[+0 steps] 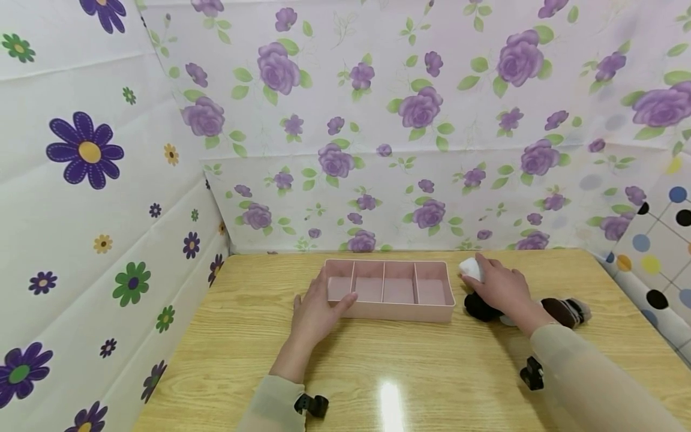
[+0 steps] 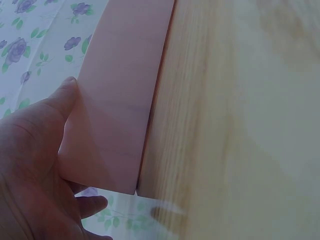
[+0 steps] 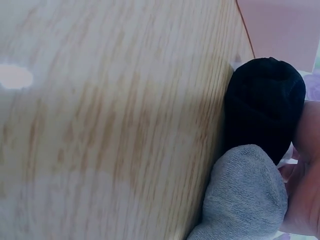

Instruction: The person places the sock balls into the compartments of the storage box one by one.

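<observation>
A pink four-compartment box (image 1: 399,312) sits on the table, and its compartments show no contents. My left hand (image 1: 315,310) holds the left end of this box, thumb at the front rim and fingers round the end wall. To the right of the box, my right hand (image 1: 502,288) pinches a white rolled sock (image 1: 471,269) between thumb and fingers. Below that hand lie a black rolled sock (image 3: 265,110) and a grey sock (image 3: 245,195), side by side in the right wrist view. A brown striped sock (image 1: 564,312) lies right of the wrist.
The wooden table (image 1: 378,366) runs up to a flower-printed back sheet (image 1: 335,198). Another printed sheet (image 1: 108,210) closes off the left side, and a dotted one (image 1: 655,264) stands on the right. Small black cameras are strapped to both wrists.
</observation>
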Tool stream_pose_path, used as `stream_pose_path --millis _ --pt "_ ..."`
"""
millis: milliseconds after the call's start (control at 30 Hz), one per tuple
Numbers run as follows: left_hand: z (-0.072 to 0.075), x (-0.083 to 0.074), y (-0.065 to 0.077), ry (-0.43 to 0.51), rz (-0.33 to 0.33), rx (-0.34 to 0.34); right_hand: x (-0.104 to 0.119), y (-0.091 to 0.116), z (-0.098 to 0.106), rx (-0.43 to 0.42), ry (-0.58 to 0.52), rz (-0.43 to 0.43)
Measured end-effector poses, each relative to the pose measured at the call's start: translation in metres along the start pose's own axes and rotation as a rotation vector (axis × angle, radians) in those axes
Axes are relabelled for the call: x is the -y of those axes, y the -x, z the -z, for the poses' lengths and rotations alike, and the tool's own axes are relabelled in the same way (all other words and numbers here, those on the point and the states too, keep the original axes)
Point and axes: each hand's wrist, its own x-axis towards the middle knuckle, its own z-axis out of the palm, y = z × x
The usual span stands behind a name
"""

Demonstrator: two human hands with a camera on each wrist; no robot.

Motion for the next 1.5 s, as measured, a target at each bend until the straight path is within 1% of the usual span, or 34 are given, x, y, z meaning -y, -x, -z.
stream_pose_path --millis 267,600,900,1133,1300,1500 --pt "-0.001 0.0 0.0 0.008 0.001 -0.004 0.001 0.0 -0.002 -0.028 0.013 0.013" --pt "-0.001 0.0 0.0 0.008 -0.001 -0.003 0.001 -0.001 -0.003 -0.082 -0.017 0.029" --pt "-0.001 0.0 0.0 0.003 -0.001 -0.002 0.007 0.0 0.003 -0.165 -0.071 0.029" --pt "-0.001 0.001 0.0 -0.004 -0.008 -0.005 0.011 0.0 0.006 -0.194 -0.096 0.027" --pt "0.0 0.0 0.001 -0.008 -0.004 -0.004 0.015 0.003 0.007 -0.214 -0.149 0.02" --pt "-0.001 0.0 0.0 -0.003 -0.004 -0.006 0.022 0.011 0.01 -0.256 -0.21 0.019"
